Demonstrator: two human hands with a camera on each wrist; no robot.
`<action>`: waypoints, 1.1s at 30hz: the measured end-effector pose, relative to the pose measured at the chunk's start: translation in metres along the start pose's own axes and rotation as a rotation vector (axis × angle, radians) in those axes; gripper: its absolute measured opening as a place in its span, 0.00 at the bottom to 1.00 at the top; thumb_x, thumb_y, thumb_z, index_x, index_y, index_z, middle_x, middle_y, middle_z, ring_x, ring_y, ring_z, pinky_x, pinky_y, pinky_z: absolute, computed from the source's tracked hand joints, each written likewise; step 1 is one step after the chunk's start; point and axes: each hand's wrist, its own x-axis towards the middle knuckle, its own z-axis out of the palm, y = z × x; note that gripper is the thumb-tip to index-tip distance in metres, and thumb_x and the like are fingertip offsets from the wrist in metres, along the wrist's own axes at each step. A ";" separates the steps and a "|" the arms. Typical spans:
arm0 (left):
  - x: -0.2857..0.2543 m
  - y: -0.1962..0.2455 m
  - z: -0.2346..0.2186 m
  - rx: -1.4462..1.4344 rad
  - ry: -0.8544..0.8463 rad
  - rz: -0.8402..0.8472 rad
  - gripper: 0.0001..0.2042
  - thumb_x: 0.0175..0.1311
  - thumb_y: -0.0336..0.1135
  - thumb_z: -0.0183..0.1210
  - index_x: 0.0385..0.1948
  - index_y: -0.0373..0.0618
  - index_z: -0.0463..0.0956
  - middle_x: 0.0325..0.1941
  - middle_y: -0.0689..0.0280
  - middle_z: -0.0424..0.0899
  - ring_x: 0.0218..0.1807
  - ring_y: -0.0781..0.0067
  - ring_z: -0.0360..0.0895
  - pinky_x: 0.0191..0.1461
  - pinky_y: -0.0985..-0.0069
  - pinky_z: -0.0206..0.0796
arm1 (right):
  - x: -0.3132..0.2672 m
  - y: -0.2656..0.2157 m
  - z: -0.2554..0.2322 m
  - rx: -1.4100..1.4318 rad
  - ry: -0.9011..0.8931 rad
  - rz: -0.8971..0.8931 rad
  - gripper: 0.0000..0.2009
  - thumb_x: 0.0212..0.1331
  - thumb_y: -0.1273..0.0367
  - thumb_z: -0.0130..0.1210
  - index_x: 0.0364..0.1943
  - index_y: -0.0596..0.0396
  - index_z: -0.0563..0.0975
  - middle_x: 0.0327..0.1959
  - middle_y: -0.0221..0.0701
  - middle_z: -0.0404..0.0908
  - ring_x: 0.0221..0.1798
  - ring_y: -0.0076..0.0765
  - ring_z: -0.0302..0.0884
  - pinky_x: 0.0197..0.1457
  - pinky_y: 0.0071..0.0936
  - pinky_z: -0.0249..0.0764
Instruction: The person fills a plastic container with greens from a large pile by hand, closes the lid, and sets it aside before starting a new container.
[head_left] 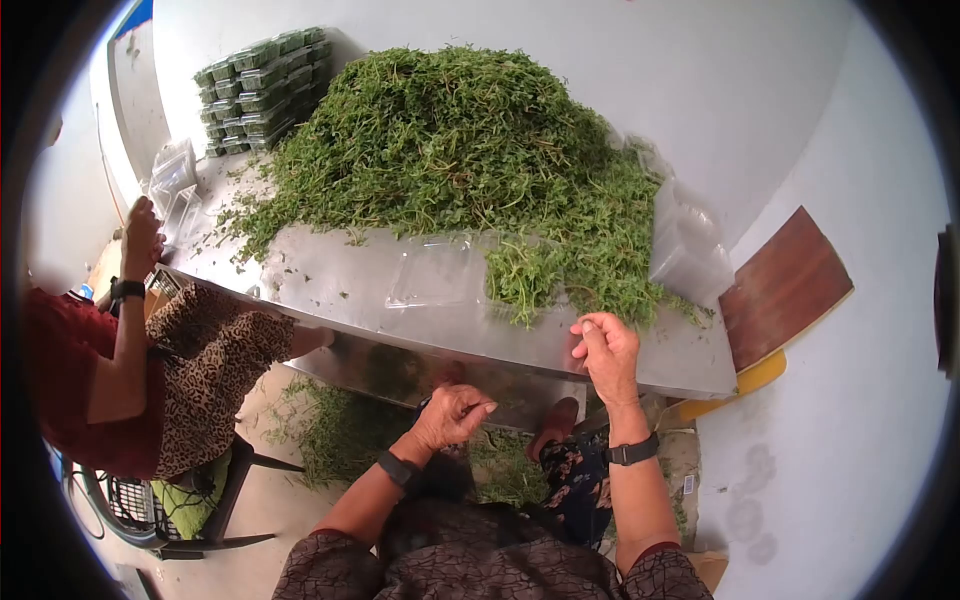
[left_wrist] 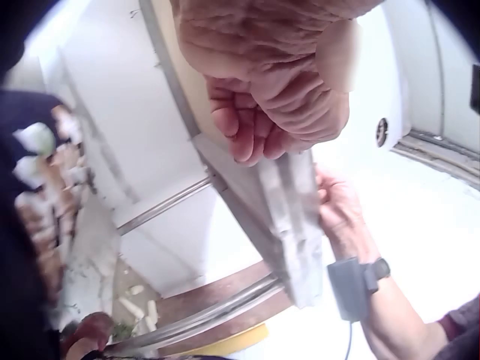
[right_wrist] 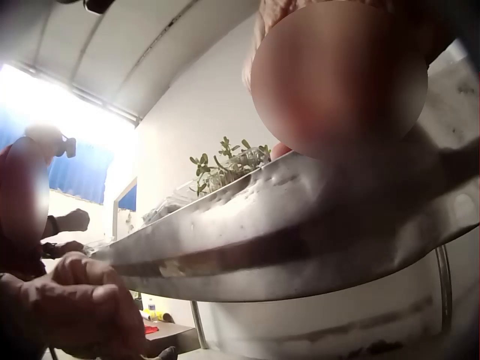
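Observation:
A large heap of leafy green sprigs point(head_left: 450, 140) covers the back of the metal table point(head_left: 340, 275). Before it lies a clear plastic clamshell box, its flat lid point(head_left: 432, 275) to the left and a bunch of sprigs point(head_left: 522, 280) over its other half. My right hand point(head_left: 608, 350) is at the table's front edge, just below the sprigs, fingers bent near the thumb and nothing seen in them. Short of the edge hangs my left hand point(head_left: 455, 412), empty; its loosely curled fingers point(left_wrist: 259, 135) show in the left wrist view.
Filled clear boxes point(head_left: 262, 90) are stacked at the back left. Nested clear boxes point(head_left: 690, 240) stand at the table's right end, beside a brown board point(head_left: 788, 285). A seated person point(head_left: 100, 370) works at the left. More greens point(head_left: 350, 430) lie under the table.

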 end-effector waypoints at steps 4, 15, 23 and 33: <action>0.034 0.056 -0.038 0.215 0.274 0.335 0.09 0.47 0.23 0.63 0.31 0.42 0.76 0.28 0.63 0.82 0.30 0.60 0.79 0.34 0.69 0.71 | -0.004 0.002 0.001 0.018 -0.003 -0.070 0.06 0.63 0.73 0.50 0.35 0.61 0.77 0.29 0.28 0.81 0.22 0.17 0.73 0.25 0.17 0.69; 0.070 0.048 -0.042 0.581 0.179 0.210 0.18 0.47 0.29 0.64 0.43 0.43 0.75 0.48 0.58 0.75 0.50 0.55 0.71 0.53 0.61 0.62 | -0.005 0.002 -0.002 0.032 -0.026 -0.038 0.06 0.63 0.73 0.49 0.34 0.60 0.77 0.29 0.26 0.80 0.23 0.16 0.73 0.23 0.16 0.67; 0.070 0.061 -0.049 0.628 0.026 0.207 0.23 0.44 0.38 0.68 0.44 0.42 0.75 0.48 0.60 0.75 0.53 0.57 0.69 0.57 0.62 0.59 | -0.005 0.002 0.001 0.050 0.003 -0.065 0.06 0.63 0.73 0.49 0.34 0.60 0.77 0.29 0.27 0.81 0.23 0.17 0.73 0.24 0.17 0.68; 0.071 0.057 -0.054 0.583 0.040 0.300 0.21 0.46 0.30 0.65 0.46 0.41 0.75 0.48 0.60 0.75 0.51 0.56 0.71 0.56 0.62 0.61 | -0.005 0.002 0.002 0.065 0.025 -0.047 0.06 0.62 0.74 0.49 0.34 0.60 0.77 0.29 0.27 0.81 0.22 0.17 0.73 0.24 0.17 0.68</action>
